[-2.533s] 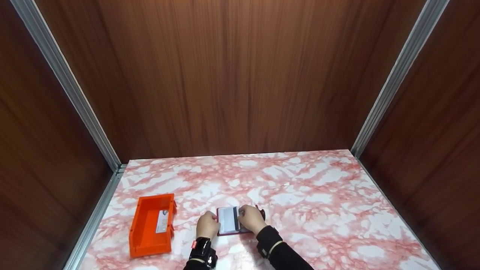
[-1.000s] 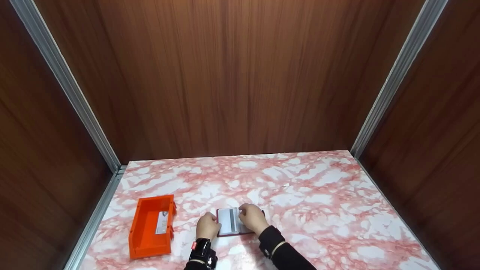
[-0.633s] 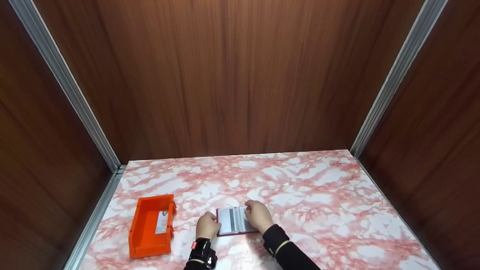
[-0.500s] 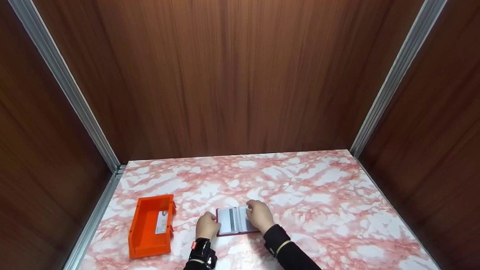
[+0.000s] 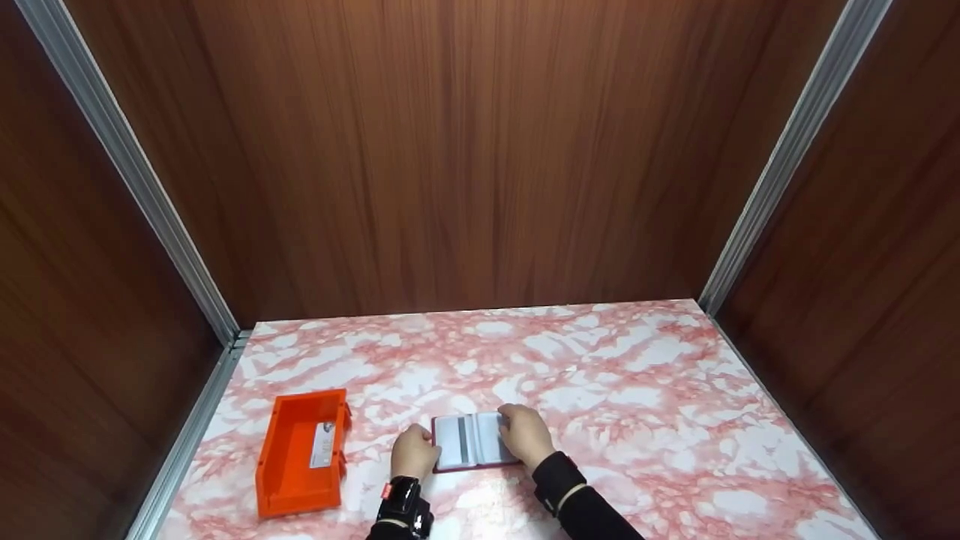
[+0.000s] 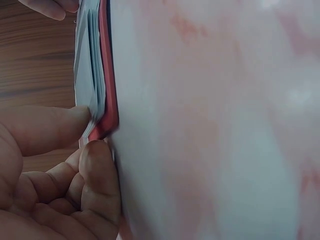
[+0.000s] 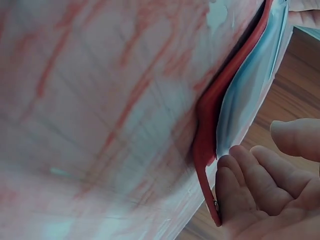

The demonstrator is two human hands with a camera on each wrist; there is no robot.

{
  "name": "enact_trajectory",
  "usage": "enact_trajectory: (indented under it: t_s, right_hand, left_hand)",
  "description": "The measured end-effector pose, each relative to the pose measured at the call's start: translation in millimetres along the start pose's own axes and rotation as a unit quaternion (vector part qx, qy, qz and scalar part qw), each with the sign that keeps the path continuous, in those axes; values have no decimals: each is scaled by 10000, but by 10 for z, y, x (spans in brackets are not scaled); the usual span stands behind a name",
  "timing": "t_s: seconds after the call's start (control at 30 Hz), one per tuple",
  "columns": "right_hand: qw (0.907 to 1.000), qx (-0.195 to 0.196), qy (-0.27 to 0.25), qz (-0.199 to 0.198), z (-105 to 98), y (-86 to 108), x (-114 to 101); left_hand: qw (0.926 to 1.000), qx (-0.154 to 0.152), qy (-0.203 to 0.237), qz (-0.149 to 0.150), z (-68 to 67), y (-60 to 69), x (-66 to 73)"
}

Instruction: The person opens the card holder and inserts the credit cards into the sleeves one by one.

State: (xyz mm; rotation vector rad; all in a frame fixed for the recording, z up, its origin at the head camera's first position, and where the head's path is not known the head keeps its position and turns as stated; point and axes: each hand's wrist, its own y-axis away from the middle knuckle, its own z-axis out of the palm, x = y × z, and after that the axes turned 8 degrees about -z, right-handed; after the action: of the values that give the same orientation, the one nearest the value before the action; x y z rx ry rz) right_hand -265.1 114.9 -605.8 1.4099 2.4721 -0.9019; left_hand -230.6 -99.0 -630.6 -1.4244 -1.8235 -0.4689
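A red card holder point(image 5: 448, 444) with clear plastic sleeves lies spread like a book on the table, in front of the person. My left hand point(image 5: 415, 451) pinches its left edge. In the left wrist view, the thumb point(image 6: 65, 125) lies on the stacked sleeves point(image 6: 95, 55) and the curled fingers meet the red cover point(image 6: 107, 75). My right hand point(image 5: 526, 435) is at the right edge. In the right wrist view its bent fingers point(image 7: 240, 180) touch the red cover's flap point(image 7: 202, 170), while the thumb point(image 7: 295, 139) stands apart from the sleeves point(image 7: 247, 90).
To the left stands an orange bin point(image 5: 285, 465) with a white label point(image 5: 323, 444) on its inner side. Brown wood-grain panels point(image 5: 465, 165) with metal posts point(image 5: 139, 165) enclose the pink marbled table point(image 5: 637, 390) at the back and sides.
My right hand has moved right, from the middle of the card holder to its right edge, and more of the right-hand sleeve shows. The left hand has stayed at the left edge.
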Motion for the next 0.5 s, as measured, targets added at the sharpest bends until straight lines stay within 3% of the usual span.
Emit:
enact_trajectory:
  t_s: [0.5]
  right_hand:
    - [9999,-93,-25,-48,8,17,14]
  left_hand:
    - [10000,-22,-26,-92,-27,13,26]
